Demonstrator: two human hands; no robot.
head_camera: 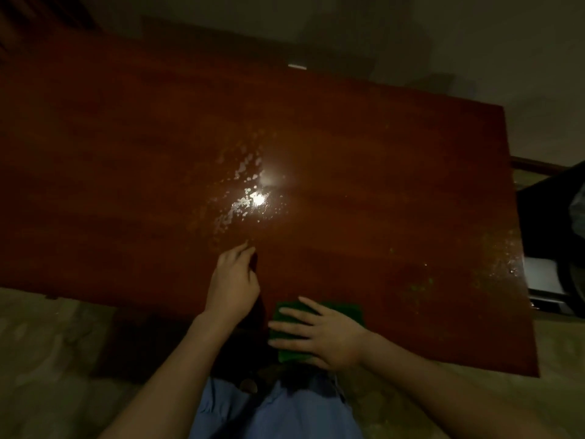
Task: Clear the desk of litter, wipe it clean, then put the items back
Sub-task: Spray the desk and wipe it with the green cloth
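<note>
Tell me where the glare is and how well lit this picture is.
Head view: dim overall; a bright lamp reflection glares mid-desk, lighting wet droplets around it; edges bow from the wide lens; the green cloth under the right hand stays readable.

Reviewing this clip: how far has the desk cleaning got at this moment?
Clearing looks done: no litter shows on the desk. Wiping is in hand: the right hand presses a green cloth flat at the near edge, the left hand rests beside it. Wet droplets remain; no items are back yet.

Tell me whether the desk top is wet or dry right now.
Wet in places: droplets glisten under the light reflection in the middle of the desk, and more shine near its right edge.
</note>
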